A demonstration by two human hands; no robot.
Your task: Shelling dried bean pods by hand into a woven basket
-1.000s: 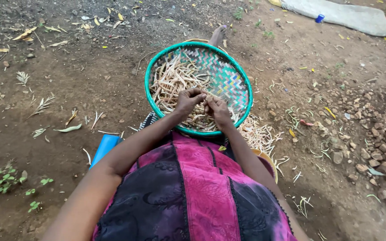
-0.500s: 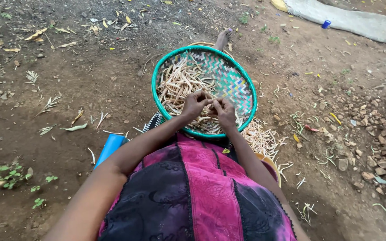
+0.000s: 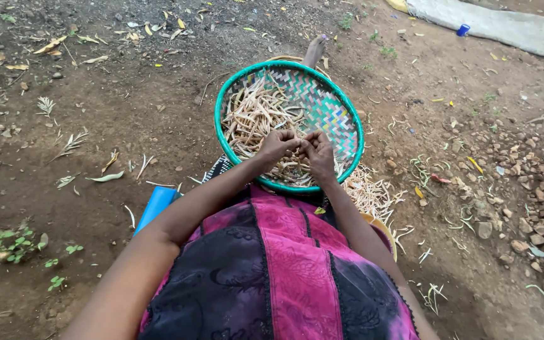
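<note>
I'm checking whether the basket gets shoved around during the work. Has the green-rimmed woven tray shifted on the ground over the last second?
No. The tray sits the same against the foot beyond it; only the head camera's framing drifted.

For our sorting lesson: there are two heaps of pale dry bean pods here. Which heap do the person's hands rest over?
The pods inside the green-rimmed woven tray. Both the left hand and the right hand meet over that heap; the other pile lies on bare ground beside the tray, untouched.
</note>
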